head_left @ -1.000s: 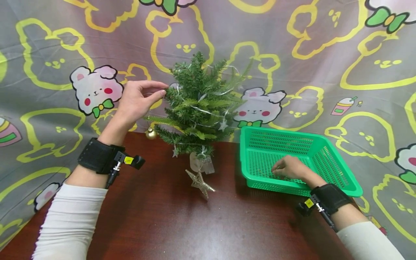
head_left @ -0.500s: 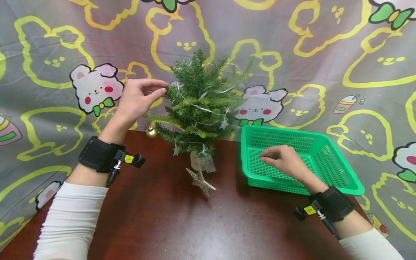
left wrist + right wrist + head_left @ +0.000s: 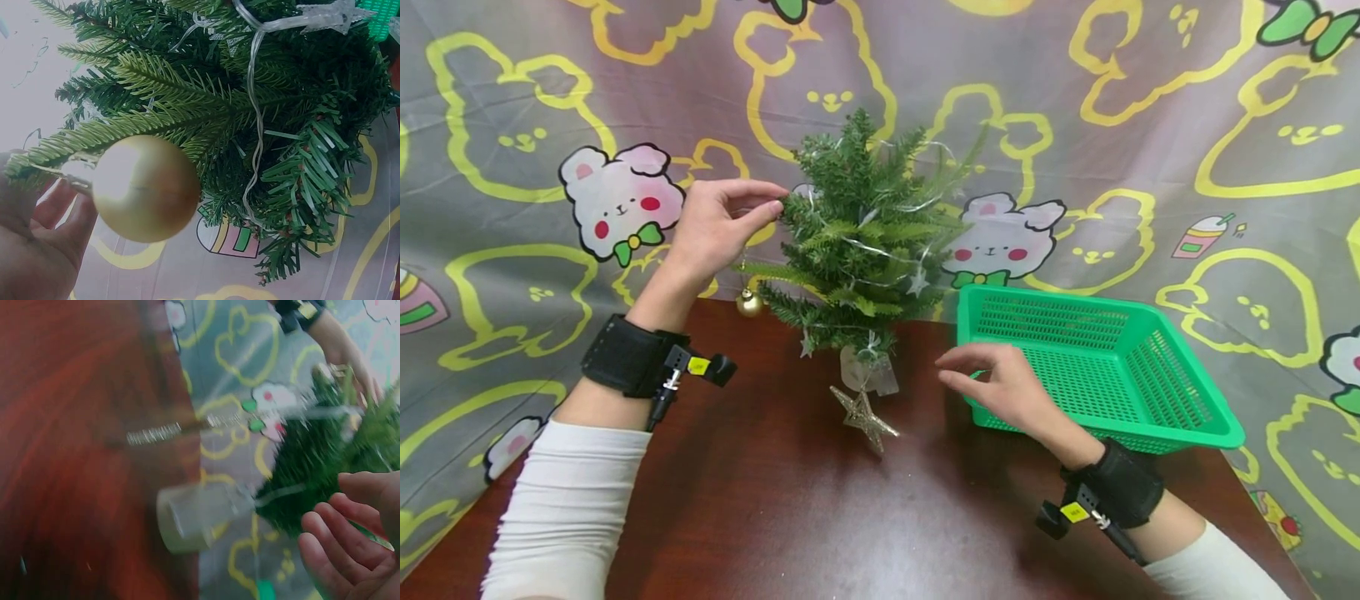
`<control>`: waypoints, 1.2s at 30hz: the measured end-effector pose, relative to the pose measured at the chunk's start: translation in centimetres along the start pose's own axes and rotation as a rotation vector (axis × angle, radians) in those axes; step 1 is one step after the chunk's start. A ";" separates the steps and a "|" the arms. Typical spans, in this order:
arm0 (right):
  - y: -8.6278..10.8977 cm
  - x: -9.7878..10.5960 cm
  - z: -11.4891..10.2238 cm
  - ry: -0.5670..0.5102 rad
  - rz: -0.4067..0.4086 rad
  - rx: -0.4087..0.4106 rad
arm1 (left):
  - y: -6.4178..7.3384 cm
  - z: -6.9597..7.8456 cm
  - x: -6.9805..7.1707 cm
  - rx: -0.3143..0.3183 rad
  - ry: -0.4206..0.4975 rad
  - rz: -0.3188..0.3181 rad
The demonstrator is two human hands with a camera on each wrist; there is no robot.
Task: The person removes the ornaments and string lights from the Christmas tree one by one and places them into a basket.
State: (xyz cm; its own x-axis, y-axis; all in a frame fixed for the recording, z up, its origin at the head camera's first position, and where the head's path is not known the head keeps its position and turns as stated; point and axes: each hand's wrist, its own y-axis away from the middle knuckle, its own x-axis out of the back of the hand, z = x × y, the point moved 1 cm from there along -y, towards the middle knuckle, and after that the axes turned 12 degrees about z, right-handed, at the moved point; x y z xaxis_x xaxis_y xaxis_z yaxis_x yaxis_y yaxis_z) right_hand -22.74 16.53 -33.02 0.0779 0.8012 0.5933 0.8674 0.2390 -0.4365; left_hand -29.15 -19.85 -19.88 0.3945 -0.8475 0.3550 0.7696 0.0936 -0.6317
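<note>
Pinching a twig (image 3: pixel 797 215) with my left hand (image 3: pixel 715 227), I have my right hand (image 3: pixel 1002 385) loosely spread, bare, beside the basket (image 3: pixel 1198 371) — the tree (image 3: pixel 857 250) stands on the counter (image 3: pixel 812 517), and a hard tug could tip it or shed the bauble (image 3: pixel 147 187).

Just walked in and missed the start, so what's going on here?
A person's left hand pinches a branch tip of a small artificial Christmas tree. Their right hand, open and empty, is at the left side of a green plastic basket. A gold bauble hangs from the tree; a glittery gold star shows at its front.
</note>
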 end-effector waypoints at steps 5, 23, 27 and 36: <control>0.1 -2.5 -0.8 -0.074 -0.001 0.014 | 0.0 0.0 0.0 0.004 0.007 0.002; 0.1 -8.2 -1.9 -0.291 0.042 0.012 | 0.1 0.2 -0.1 0.019 0.014 0.016; 0.2 -9.1 -1.8 -0.344 0.038 -0.045 | 0.1 0.1 -0.1 0.021 0.016 0.014; 0.3 -10.3 -1.8 -0.407 0.088 -0.079 | 0.1 -0.1 -0.1 0.017 0.015 0.009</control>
State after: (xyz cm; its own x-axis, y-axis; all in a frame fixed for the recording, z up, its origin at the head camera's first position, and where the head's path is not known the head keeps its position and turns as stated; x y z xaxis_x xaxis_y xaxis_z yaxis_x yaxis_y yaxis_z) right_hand -22.44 7.34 -38.06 -0.0339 0.9717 0.2338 0.9023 0.1304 -0.4110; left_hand -29.16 -19.80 -20.03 0.3941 -0.8541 0.3393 0.7744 0.1097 -0.6231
